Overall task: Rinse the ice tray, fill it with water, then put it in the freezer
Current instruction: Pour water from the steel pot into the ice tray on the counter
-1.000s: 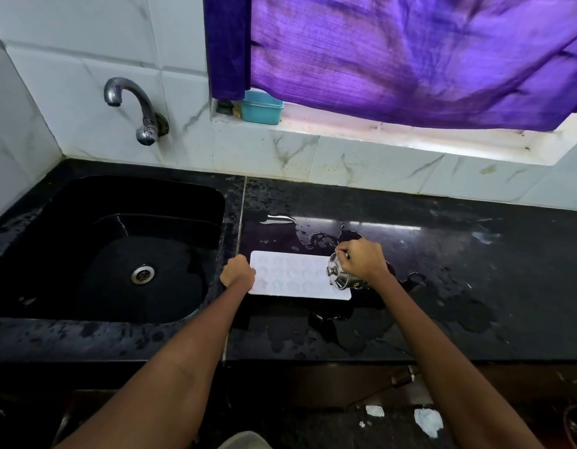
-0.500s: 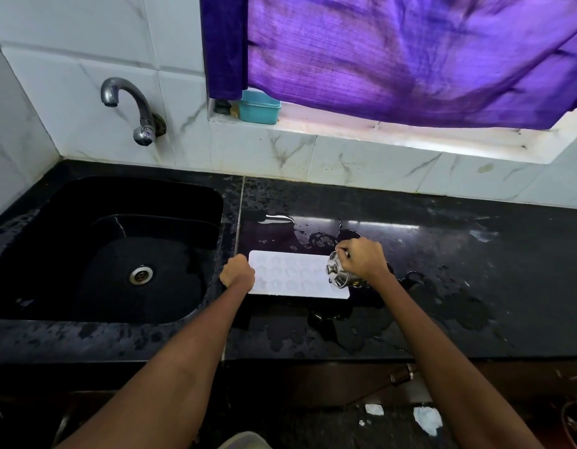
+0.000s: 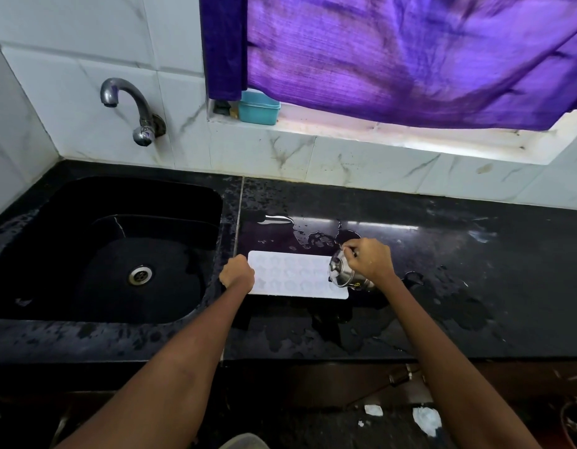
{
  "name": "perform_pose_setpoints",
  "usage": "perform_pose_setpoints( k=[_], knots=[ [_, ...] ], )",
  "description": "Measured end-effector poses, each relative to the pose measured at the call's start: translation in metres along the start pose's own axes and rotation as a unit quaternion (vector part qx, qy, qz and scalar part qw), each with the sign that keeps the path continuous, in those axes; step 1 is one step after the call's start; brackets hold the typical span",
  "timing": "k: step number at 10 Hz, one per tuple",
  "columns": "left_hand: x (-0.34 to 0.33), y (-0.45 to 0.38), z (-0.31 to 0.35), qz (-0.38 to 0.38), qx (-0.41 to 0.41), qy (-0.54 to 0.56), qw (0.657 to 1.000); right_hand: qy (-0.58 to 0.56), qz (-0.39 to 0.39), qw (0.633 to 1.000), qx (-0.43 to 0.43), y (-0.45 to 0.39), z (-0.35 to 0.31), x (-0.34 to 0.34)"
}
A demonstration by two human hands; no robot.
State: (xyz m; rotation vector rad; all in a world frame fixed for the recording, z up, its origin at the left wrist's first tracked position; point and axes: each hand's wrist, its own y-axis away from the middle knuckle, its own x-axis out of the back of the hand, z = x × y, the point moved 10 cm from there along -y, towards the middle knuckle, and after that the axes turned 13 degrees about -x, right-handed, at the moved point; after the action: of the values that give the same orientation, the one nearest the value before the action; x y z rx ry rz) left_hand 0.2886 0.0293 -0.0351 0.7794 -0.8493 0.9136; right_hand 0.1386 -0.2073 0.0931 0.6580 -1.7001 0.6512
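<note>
A white ice tray with several small moulded cells lies flat on the wet black counter, just right of the sink. My left hand is closed on the tray's left end. My right hand grips a small steel cup, tipped on its side with its mouth toward the left, over the tray's right end. Whether water is flowing from the cup cannot be made out.
A black sink with a metal drain lies to the left, under a wall tap. Puddles spread across the counter around the tray. A teal box sits on the window ledge below a purple curtain.
None of note: both hands, the cup and the tray hold nearly the same places; only the camera has shifted slightly.
</note>
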Motion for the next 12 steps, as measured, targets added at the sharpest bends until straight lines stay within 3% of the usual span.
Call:
perform_pose_setpoints(
  k=[2, 7, 12],
  knots=[
    [0.0, 0.0, 0.001, 0.004, -0.002, -0.002, 1.0, -0.102, 0.031, 0.992, -0.073, -0.003, 0.033, 0.023],
    [-0.001, 0.0, 0.003, -0.001, -0.004, -0.009, 1.0, 0.097, 0.005, 0.995, 0.031, 0.006, 0.009, -0.01],
    [0.001, 0.001, 0.004, -0.002, -0.007, -0.01, 1.0, 0.151, 0.012, 0.987, 0.06, 0.006, 0.004, -0.011]
  ],
)
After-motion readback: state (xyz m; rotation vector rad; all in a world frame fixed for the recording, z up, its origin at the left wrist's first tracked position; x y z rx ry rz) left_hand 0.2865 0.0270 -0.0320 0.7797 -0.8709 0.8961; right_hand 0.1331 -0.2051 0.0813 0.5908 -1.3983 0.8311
